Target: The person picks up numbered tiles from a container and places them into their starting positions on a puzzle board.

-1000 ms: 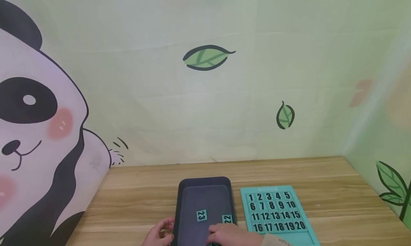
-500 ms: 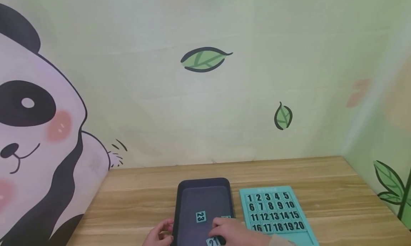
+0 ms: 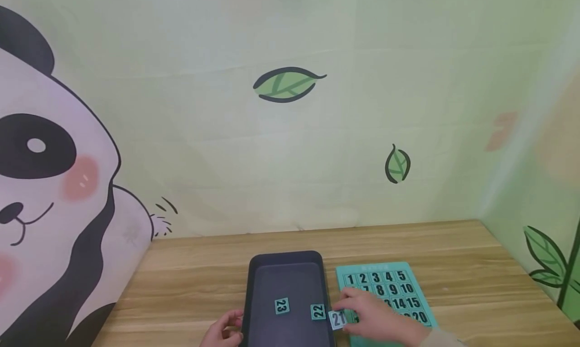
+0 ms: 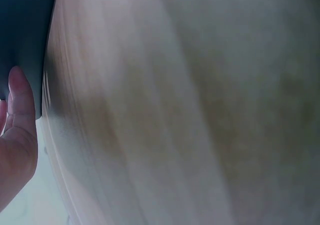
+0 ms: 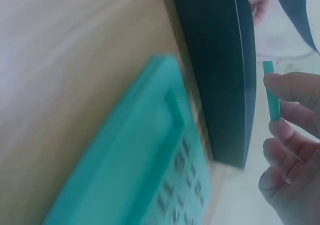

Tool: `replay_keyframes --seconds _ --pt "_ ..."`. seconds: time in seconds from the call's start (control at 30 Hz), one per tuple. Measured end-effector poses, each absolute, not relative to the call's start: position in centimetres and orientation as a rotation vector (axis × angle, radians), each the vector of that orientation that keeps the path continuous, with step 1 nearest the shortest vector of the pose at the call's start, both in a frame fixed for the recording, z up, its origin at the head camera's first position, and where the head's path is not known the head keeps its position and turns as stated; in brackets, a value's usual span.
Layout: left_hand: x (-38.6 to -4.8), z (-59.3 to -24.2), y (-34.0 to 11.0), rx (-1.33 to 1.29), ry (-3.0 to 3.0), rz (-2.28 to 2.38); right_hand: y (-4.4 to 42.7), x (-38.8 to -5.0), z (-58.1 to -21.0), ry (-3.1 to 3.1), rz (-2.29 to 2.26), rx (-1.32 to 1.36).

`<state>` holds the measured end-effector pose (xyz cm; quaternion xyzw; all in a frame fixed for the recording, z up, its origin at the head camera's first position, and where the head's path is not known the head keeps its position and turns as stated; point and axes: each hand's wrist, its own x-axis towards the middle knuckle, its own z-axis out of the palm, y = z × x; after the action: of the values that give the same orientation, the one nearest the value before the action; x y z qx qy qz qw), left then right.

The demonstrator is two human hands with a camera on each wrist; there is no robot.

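Observation:
My right hand (image 3: 378, 317) pinches a small turquoise number tile (image 3: 338, 320) marked 21 between thumb and fingers. It is held just right of the dark tray (image 3: 286, 259), over the left part of the turquoise number board (image 3: 419, 299). In the right wrist view the tile (image 5: 271, 92) shows edge-on in the fingers. Two more tiles lie in the tray: 23 (image 3: 282, 305) near its middle and 22 (image 3: 318, 311) by its right wall. My left hand (image 3: 223, 329) touches the tray's left side; the left wrist view shows a finger (image 4: 21, 92) against the tray's outer wall.
The board stands right of the tray, its upper rows filled with numbered tiles; my right hand covers part of them. Tray and board rest on a wooden table (image 3: 195, 266). Behind rises a pale green wall (image 3: 290, 176) with a panda and leaves.
The right hand has lifted tile 21 from the tray and carried it rightward past the tray's rim to the board. Tile 22 is uncovered again. The left hand stays at the tray.

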<state>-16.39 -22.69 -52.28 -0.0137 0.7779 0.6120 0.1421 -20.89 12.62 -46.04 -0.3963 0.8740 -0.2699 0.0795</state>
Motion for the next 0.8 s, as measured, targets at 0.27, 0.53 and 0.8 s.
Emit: replay_keyframes --seconds 0.27,0.53,0.8 --pt "-16.5 -52.5 -22.7 -0.052 2.249 1.774 16.5 -21.5 -45.4 2.726 -0.784 -1.079" --pt "-16.5 -52.4 -22.7 -0.060 2.235 1.771 18.4 -20.9 -46.8 2.752 -0.786 -1.091" --pt "-16.3 -52.1 -22.6 -0.054 2.241 1.771 18.3 -20.1 -49.1 2.643 -0.772 -0.998"
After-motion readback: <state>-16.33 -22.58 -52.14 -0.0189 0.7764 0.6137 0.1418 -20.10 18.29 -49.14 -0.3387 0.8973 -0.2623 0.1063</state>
